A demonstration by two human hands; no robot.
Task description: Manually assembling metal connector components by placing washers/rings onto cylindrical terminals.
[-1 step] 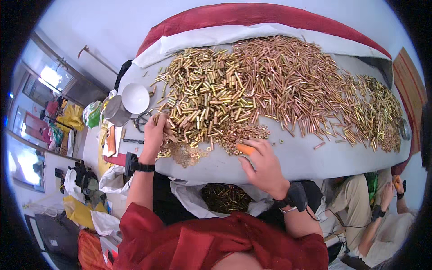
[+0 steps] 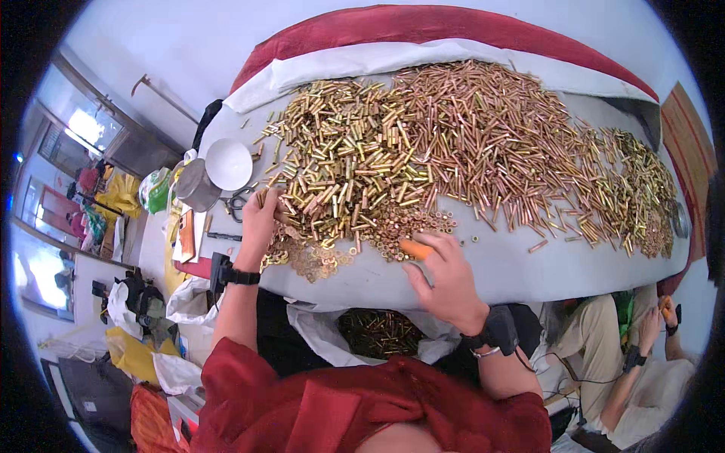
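Observation:
My left hand [image 2: 259,220] rests at the left edge of a heap of short yellowish metal tubes [image 2: 355,155], its fingers curled in; what they hold is too small to make out. My right hand [image 2: 451,281] hovers palm down by the table's near side, thumb apart from the fingers, with an orange finger cover [image 2: 415,249] on one fingertip. Close to that fingertip are small copper-coloured rings [image 2: 389,241]. Flat yellow rings [image 2: 321,260] lie between the hands. Longer pinkish metal tubes [image 2: 483,136] fill the middle of the grey table [image 2: 498,264].
A white bowl [image 2: 228,164], a grey metal container [image 2: 198,186] and scissors [image 2: 238,204] sit at the left. Below the near edge hangs an open white sack [image 2: 317,332] with dark metal pieces inside. Another person's hands [image 2: 651,328] show at the lower right.
My right hand has shifted very slightly to the right. My left hand stays in nearly the same place.

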